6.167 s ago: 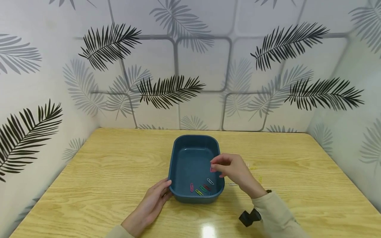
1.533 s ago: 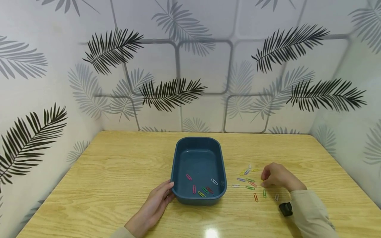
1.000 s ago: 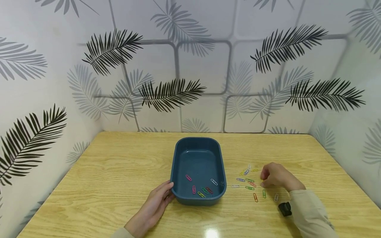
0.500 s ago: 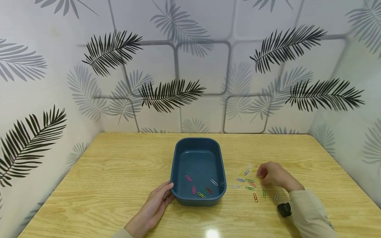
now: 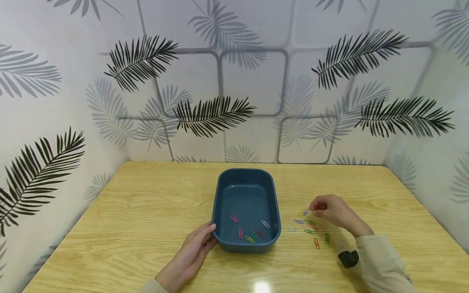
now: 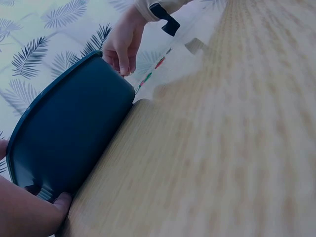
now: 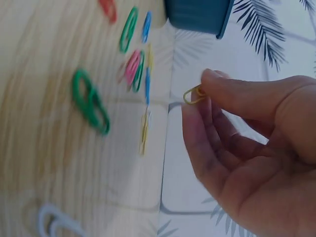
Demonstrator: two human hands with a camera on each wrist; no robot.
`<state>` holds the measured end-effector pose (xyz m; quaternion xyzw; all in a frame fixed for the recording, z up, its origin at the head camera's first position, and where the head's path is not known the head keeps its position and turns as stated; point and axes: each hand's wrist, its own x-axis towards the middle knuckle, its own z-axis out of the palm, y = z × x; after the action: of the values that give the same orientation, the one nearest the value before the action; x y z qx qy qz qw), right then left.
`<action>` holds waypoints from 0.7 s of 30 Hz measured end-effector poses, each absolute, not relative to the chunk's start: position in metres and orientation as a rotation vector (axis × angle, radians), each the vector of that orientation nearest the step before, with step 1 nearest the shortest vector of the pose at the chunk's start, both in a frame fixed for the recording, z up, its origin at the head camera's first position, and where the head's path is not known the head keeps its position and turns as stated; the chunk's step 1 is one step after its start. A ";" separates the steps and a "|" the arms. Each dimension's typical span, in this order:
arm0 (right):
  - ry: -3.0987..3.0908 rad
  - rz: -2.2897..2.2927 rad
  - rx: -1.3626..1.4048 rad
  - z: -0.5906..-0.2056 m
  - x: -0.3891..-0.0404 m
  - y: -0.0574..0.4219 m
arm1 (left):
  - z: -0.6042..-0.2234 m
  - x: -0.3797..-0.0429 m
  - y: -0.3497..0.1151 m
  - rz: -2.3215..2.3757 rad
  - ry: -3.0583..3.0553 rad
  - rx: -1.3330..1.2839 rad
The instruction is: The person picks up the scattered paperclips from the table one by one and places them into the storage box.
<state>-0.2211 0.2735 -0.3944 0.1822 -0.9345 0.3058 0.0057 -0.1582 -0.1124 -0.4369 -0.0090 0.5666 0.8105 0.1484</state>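
A dark blue plastic tray stands on the table with several coloured paper clips inside, among them a pink clip and a white clip. My left hand holds the tray's near left side, a fingertip at the rim and another digit low on the wall in the left wrist view. To the tray's right, my right hand pinches a yellow paper clip between thumb and fingertip, raised off the wood in the right wrist view. Loose clips lie around and below it, including a green clip.
More loose clips lie between the tray and my right hand, such as a red clip and a white clip. The wooden table ends at a leaf-patterned wall covering. A black wrist device hangs below the right sleeve.
The right hand first held a pink clip over the tray; that clip now lies inside. The hand moved right to the loose clips, then slightly left, now holding a yellow clip. The left hand stayed.
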 end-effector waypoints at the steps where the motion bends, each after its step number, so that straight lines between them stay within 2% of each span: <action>1: -2.916 0.962 0.573 -0.393 -0.221 0.272 | -0.437 -0.158 -0.112 2.332 1.629 -0.021; 13: -2.865 1.090 0.602 -0.377 -0.214 0.241 | -0.436 -0.158 -0.112 2.335 1.641 -0.028; 21: -2.797 1.217 0.652 -0.359 -0.198 0.211 | -0.436 -0.158 -0.111 2.325 1.641 -0.038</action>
<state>-0.1976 0.2114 -0.3587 0.2091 -0.8967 0.3901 0.0113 -0.1581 -0.1107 -0.4363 -0.0133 0.5704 0.8079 0.1473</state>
